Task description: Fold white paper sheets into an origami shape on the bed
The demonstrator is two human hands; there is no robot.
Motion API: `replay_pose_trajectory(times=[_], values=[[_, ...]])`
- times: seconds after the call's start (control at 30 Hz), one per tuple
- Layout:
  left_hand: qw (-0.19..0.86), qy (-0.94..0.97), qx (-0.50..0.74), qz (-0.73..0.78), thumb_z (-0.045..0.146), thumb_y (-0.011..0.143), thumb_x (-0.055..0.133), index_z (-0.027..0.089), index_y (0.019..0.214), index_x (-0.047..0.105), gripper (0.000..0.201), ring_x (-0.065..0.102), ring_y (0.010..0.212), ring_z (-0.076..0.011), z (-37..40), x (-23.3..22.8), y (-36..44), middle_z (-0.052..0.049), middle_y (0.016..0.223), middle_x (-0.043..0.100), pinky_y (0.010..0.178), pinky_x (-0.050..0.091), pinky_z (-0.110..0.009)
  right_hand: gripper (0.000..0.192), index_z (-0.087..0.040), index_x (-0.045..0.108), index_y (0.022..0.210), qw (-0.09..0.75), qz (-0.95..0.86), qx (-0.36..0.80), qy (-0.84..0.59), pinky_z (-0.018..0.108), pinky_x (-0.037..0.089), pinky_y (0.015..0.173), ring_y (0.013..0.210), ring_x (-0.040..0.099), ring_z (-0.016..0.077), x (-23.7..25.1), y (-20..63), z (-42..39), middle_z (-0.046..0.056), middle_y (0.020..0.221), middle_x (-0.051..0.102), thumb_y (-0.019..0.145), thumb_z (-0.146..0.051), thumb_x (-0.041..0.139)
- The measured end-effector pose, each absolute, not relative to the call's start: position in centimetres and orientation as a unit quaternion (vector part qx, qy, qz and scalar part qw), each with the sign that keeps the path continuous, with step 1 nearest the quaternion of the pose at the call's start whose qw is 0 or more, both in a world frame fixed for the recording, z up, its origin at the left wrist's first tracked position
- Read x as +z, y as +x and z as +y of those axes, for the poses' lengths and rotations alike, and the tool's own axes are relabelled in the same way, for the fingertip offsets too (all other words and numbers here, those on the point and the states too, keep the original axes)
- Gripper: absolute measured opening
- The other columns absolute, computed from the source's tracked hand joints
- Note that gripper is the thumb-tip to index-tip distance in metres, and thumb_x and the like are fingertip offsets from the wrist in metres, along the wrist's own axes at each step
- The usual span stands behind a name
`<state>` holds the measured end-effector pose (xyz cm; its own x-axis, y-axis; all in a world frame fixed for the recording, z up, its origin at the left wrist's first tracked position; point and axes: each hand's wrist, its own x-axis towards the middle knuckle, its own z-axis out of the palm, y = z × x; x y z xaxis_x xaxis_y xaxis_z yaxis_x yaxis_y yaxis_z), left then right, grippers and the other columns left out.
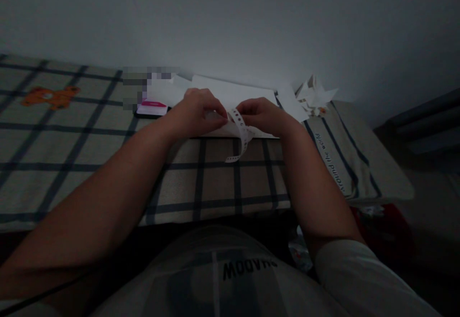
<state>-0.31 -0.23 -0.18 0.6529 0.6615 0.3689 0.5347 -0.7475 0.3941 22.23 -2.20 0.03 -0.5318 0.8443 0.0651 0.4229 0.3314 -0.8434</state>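
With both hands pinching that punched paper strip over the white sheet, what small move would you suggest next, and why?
Probably draw the left hand and right hand slightly apart to pull the perforated strip taut. Its loose end curls down off the white sheet onto the checked cloth, so it looks slack. The dim light hides the exact finger grip.

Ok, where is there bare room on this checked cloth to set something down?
The checked cloth is bare between the orange bear print and the left hand, and along the near edge. It is crowded by the wall: white sheets, a phone, folded paper scraps.
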Motion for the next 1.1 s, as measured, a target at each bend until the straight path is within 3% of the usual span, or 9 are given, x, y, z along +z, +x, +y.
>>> replay_pose_trajectory(times=[0.73, 1.1], values=[[0.086, 0.921, 0.219, 0.310, 0.046, 0.080, 0.061, 0.022, 0.079, 0.075, 0.028, 0.058, 0.080, -0.0213, -0.27, -0.20, 0.04, -0.003, 0.073, 0.065, 0.086, 0.037, -0.040, 0.028, -0.016, 0.070, 0.085, 0.244, -0.775, 0.395, -0.429, 0.029, 0.044, 0.066, 0.075, 0.055, 0.0155, 0.30, 22.10, -2.56, 0.004, 0.078, 0.066, 0.081, -0.044, 0.067], [0.071, 0.930, 0.180, 0.314, 0.046, 0.086, 0.053, 0.018, 0.078, 0.075, 0.036, 0.057, 0.075, -0.0201, -0.66, 0.55, 0.19, -0.005, 0.073, 0.067, 0.077, 0.035, -0.038, 0.027, -0.017, 0.068, 0.089, 0.234, -0.780, 0.397, -0.424, 0.027, 0.040, 0.060, 0.069, 0.051, 0.0132, 0.33, 22.15, -2.55, 0.001, 0.075, 0.062, 0.084, -0.044, 0.066]])
